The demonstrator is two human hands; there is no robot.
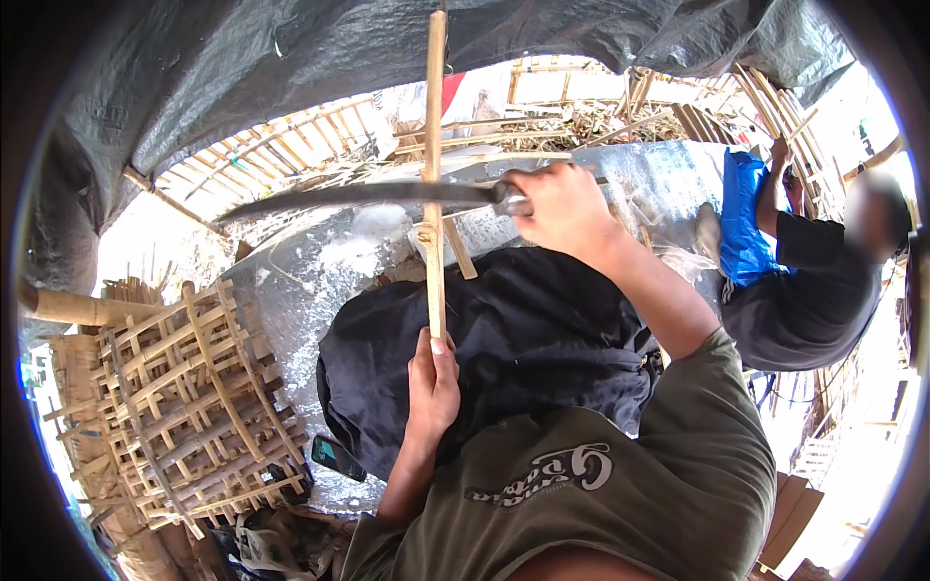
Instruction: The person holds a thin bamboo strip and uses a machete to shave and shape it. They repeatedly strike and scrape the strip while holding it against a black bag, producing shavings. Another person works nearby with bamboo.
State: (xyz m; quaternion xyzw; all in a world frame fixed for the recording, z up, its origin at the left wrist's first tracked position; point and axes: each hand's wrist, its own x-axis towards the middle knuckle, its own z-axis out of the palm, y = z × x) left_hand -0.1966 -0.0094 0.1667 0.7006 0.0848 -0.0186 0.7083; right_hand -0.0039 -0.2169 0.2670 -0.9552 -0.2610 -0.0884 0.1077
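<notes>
Upright in front of me stands a long bamboo strip, its lower end gripped in my left hand with the thumb laid along it. My right hand is wrapped round the handle of a long, dark machete. The blade points left and crosses the strip above its knobbly node; whether its edge bites into the bamboo I cannot tell. Below the strip, dark cloth covers my folded legs. A shorter bamboo piece lies just beyond them.
A woven bamboo lattice leans at the left, near a phone on the grey sheet. At the right another person sits beside blue plastic. Dark tarpaulin hangs overhead; bamboo strips lie at the back.
</notes>
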